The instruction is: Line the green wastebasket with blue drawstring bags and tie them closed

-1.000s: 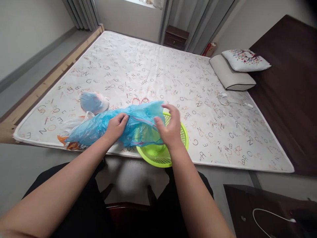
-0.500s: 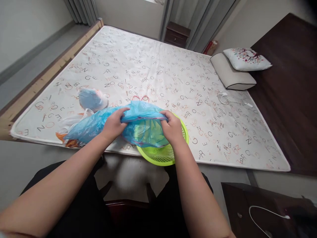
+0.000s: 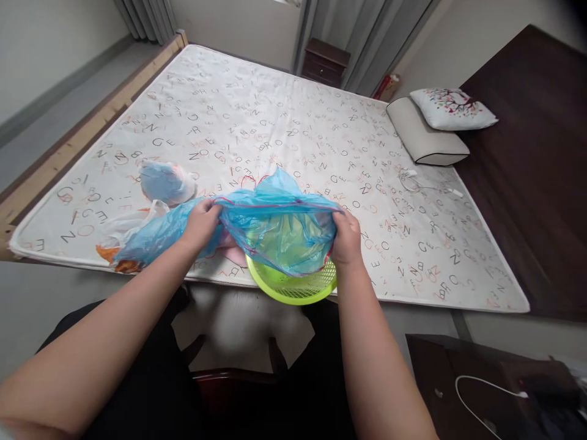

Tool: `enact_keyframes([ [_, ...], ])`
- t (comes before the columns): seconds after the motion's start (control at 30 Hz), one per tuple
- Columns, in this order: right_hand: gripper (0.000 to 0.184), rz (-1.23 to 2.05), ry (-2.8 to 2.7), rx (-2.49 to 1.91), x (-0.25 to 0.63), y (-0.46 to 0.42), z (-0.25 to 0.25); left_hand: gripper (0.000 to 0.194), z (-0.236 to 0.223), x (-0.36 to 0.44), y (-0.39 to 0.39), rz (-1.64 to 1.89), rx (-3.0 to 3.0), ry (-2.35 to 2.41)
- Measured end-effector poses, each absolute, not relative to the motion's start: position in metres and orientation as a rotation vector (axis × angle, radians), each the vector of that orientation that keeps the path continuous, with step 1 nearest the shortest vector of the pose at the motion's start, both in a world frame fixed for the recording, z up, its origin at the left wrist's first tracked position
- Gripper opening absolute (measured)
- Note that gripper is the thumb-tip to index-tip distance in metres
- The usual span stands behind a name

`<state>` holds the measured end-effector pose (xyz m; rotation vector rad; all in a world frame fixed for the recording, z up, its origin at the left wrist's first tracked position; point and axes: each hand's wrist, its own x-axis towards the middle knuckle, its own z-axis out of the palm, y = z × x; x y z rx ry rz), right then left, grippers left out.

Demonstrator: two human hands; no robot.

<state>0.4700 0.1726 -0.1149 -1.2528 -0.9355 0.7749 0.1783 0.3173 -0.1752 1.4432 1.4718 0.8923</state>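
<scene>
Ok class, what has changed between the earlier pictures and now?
The left hand and right hand have pulled apart, stretching the blue plastic bag open above the green basket. The bundled blue bag on the mattress stayed put.

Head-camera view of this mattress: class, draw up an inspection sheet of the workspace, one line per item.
Surface: a white letter-printed mattress on a wooden bed frame.
Job's things: a blue plastic bag held open above a lime-green plastic basket at the mattress edge.
Clutter: a bundled blue bag, a white plastic bag and something orange, left of the hands.
Grippers: the left hand and the right hand each grip the blue plastic bag.
Cables: a white cable on the mattress; another white cable on a dark surface.
Surroundings: grey curtains, a dark bedside cabinet, a beige bolster cushion, a patterned pillow.
</scene>
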Motion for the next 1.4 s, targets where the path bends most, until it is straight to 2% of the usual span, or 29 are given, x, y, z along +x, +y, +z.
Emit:
enact_keyframes([
  [0.07, 0.032, 0.901, -1.038, -1.198, 0.475, 0.165, -0.107, 0.038, -0.165, 0.186, 0.309, 1.133, 1.403, 1.263],
  [0.17, 0.042, 1.275, -1.031, -1.203, 0.477, 0.154, -0.102, 0.040, -0.142, 0.200, 0.286, 1.351, 1.605, 0.943],
  [0.23, 0.040, 1.582, -0.999, -1.233, 0.474, 0.148, -0.105, 0.040, -0.128, 0.212, 0.267, 1.242, 1.837, 0.774],
  [0.33, 0.032, 1.851, -1.105, -1.240, 0.466, 0.146, -0.110, 0.035, -0.118, 0.233, 0.244, 0.797, 2.220, 0.579],
  [0.53, 0.025, 1.814, -1.395, -1.331, 0.456, 0.152, -0.108, 0.038, -0.124, 0.256, 0.233, -0.035, 2.606, 0.724],
  [0.7, 0.029, 1.724, -1.650, -1.471, 0.456, 0.153, -0.106, 0.033, -0.136, 0.256, 0.225, -0.408, 2.608, 0.770],
  [0.8, 0.031, 1.482, -1.632, -1.612, 0.457, 0.153, -0.106, 0.031, -0.138, 0.259, 0.221, -0.514, 2.464, 0.606],
  [0.9, 0.034, 0.958, -1.568, -1.772, 0.461, 0.155, -0.109, 0.028, -0.132, 0.262, 0.227, -0.311, 2.329, 0.607],
  [1.0, 0.032, 0.451, -1.469, -1.754, 0.471, 0.155, -0.110, 0.031, -0.124, 0.258, 0.241, 0.311, 2.265, 0.881],
  [1.07, 0.033, 0.281, -1.346, -1.759, 0.480, 0.153, -0.109, 0.030, -0.122, 0.251, 0.253, 0.704, 2.202, 1.031],
  [1.13, 0.037, 0.218, -1.212, -1.795, 0.492, 0.149, -0.111, 0.026, -0.122, 0.241, 0.265, 0.944, 2.125, 1.172],
  [1.2, 0.040, 0.210, -1.091, -1.831, 0.504, 0.145, -0.116, 0.019, -0.123, 0.230, 0.278, 1.022, 2.022, 1.355],
  [1.3, 0.039, 0.323, -0.956, -1.878, 0.523, 0.141, -0.128, 0.013, -0.128, 0.213, 0.295, 0.978, 1.884, 1.546],
  [1.4, 0.034, 0.501, -0.844, -1.866, 0.536, 0.137, -0.138, 0.024, -0.133, 0.201, 0.308, 0.894, 1.849, 1.606],
])
